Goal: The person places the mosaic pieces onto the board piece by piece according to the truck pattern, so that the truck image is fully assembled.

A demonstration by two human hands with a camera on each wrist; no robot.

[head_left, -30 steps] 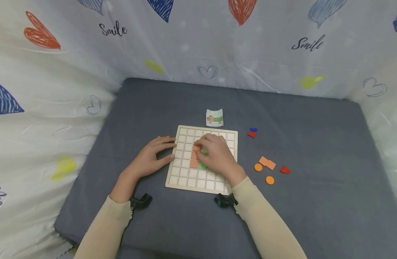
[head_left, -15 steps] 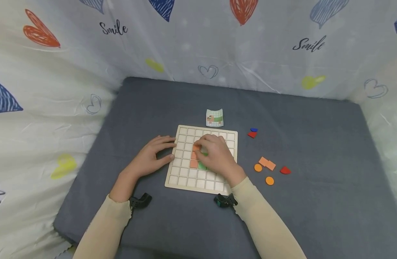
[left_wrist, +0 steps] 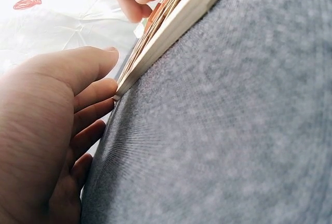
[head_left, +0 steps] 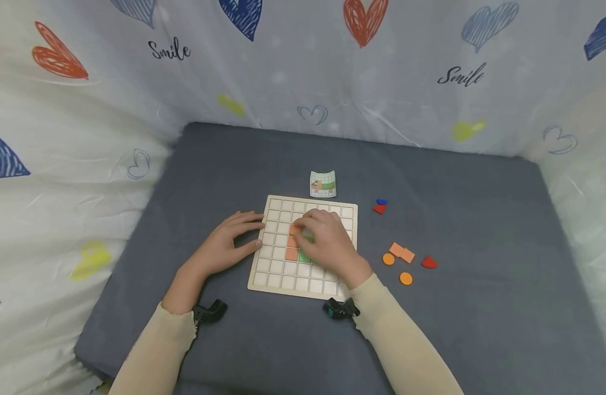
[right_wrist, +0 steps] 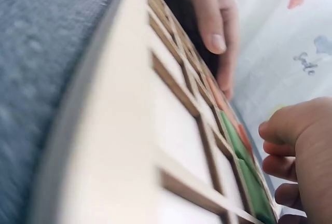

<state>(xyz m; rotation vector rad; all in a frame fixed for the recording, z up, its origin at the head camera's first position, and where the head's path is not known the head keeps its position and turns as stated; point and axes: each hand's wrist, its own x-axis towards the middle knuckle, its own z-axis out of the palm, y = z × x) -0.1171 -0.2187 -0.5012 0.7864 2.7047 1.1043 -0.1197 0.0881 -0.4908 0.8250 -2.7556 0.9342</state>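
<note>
A pale wooden grid board (head_left: 275, 281) lies on the grey-covered table. My left hand (head_left: 222, 244) rests at its left side with fingers extended; in the left wrist view their tips touch the board's edge. Over the board's middle, my right hand (head_left: 330, 244) has thumb and index finger at an orange square tile (head_left: 295, 229), pinching it at its cell. Below that tile, a column of orange squares (head_left: 291, 254) sits in the grid. Green tiles (right_wrist: 254, 187) fill cells beside them, partly hidden by the right hand in the head view.
A small picture card (head_left: 323, 185) lies beyond the board. To the right are blue (head_left: 381, 202) and red (head_left: 379, 209) pieces, two orange squares (head_left: 402, 252), orange discs (head_left: 406, 278) and a red piece (head_left: 429, 263). A patterned curtain (head_left: 283, 71) hangs behind the table.
The head view has shifted slightly, so the scene sits a little lower and further left. Both hands keep nearly the same places at the board.
</note>
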